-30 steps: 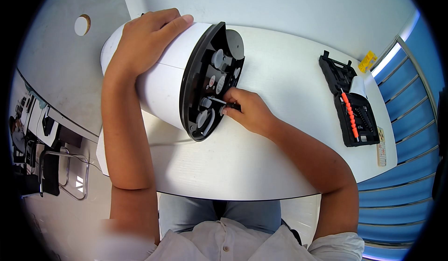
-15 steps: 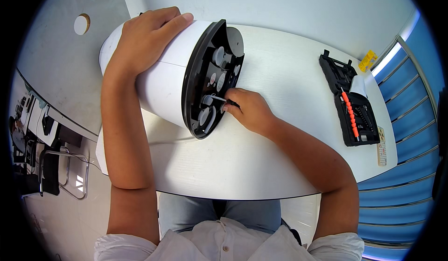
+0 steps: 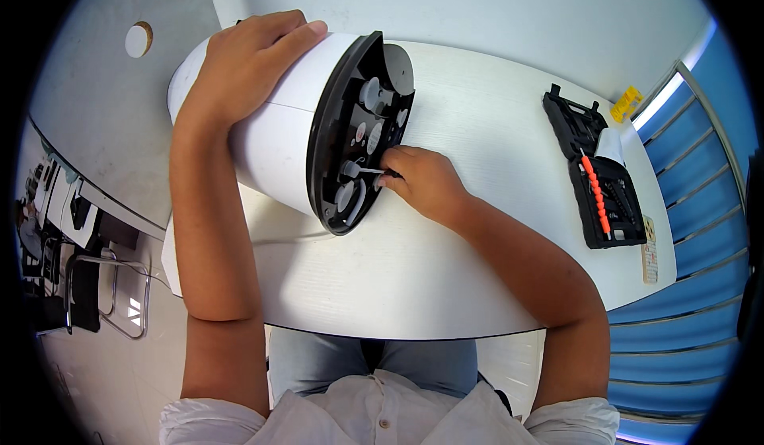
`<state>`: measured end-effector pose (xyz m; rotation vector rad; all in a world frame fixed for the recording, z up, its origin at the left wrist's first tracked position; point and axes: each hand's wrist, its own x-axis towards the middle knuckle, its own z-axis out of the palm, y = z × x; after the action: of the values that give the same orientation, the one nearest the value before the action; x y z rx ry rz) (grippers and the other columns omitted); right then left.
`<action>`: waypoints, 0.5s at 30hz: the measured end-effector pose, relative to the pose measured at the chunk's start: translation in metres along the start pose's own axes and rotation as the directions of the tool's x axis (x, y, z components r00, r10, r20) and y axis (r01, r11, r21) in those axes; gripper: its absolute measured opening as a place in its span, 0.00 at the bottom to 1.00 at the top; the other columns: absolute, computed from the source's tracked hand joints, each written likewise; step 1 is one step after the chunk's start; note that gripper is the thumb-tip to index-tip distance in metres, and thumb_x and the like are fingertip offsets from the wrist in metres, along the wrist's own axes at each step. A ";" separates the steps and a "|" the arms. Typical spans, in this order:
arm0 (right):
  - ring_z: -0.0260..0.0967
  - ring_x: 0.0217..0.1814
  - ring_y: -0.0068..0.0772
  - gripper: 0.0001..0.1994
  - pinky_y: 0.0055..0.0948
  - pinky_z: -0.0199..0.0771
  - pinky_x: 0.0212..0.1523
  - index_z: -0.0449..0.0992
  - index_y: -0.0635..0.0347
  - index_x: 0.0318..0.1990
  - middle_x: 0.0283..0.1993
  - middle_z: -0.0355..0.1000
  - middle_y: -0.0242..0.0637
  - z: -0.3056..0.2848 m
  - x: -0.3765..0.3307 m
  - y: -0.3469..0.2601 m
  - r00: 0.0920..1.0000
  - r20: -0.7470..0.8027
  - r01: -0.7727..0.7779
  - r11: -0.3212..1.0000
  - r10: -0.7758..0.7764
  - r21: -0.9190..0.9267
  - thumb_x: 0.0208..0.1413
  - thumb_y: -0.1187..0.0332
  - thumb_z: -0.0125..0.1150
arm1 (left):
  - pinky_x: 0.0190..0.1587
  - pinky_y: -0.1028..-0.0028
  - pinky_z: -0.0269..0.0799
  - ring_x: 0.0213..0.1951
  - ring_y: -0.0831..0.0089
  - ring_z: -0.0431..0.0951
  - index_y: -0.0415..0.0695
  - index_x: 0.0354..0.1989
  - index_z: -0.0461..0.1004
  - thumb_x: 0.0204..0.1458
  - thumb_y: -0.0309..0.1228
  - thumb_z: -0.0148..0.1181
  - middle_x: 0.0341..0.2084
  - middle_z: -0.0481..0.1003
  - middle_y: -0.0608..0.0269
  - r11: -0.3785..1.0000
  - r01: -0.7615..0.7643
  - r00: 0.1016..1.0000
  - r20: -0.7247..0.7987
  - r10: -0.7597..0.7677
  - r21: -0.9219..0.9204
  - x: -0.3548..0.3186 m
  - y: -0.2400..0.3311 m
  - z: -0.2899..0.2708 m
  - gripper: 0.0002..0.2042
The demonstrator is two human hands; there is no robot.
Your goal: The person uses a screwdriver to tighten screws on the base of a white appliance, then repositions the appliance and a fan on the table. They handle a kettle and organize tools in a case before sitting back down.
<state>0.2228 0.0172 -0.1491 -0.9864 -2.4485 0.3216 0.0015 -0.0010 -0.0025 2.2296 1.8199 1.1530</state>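
Observation:
A white rounded appliance (image 3: 274, 146) lies on its side on the white table, its black base (image 3: 328, 198) facing right. Round grey feet and recessed openings dot that base. My left hand (image 3: 253, 67) is draped over the upper side of the body, fingers curled around it with their tips out of sight. Pinched in my right hand (image 3: 422, 178) is a screwdriver (image 3: 370, 171), its thin metal shaft pointing left into the base beside a grey foot. The fingers cover most of its dark handle, and I cannot see the tip clearly.
On the table's right side lies an open black tool case (image 3: 609, 206) with an orange flexible shaft (image 3: 595, 194) in it. Nearby are a beige remote-like strip (image 3: 650, 254) and a small yellow box (image 3: 627, 104). Metal railings (image 3: 692, 198) stand beyond the table's right edge.
The view has shifted very slightly. My right hand keeps its hold on the screwdriver at the base, and my left hand stays on the appliance.

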 end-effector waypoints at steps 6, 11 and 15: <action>0.69 0.36 0.40 0.08 0.37 0.69 0.33 0.70 0.54 0.35 0.32 0.70 0.32 0.001 0.005 0.015 0.991 0.019 0.130 0.990 -0.131 0.058 0.53 0.61 0.56 | 0.38 0.72 0.65 0.29 0.64 0.70 0.43 0.28 0.74 0.48 0.52 0.48 0.24 0.72 0.55 1.000 -0.013 1.000 0.003 0.013 0.003 0.002 -0.003 -0.001 0.22; 0.69 0.35 0.42 0.08 0.39 0.68 0.34 0.70 0.56 0.34 0.30 0.71 0.36 -0.002 0.002 0.007 0.998 0.059 0.035 0.998 -0.038 0.048 0.54 0.62 0.55 | 0.36 0.75 0.61 0.30 0.72 0.65 0.40 0.26 0.68 0.50 0.47 0.50 0.23 0.68 0.59 0.998 0.034 0.999 0.032 -0.032 -0.058 0.000 0.000 0.000 0.19; 0.69 0.33 0.46 0.10 0.41 0.68 0.33 0.70 0.59 0.35 0.27 0.71 0.42 -0.004 -0.001 -0.007 0.980 0.132 -0.165 0.981 0.151 0.098 0.54 0.62 0.56 | 0.36 0.75 0.61 0.29 0.72 0.65 0.40 0.25 0.68 0.50 0.47 0.50 0.23 0.68 0.60 0.998 0.026 0.999 0.030 -0.024 -0.060 0.000 -0.002 -0.001 0.19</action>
<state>0.2216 0.0115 -0.1438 -1.1473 -2.4370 0.5796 -0.0004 -0.0011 -0.0027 2.1729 1.7728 1.1485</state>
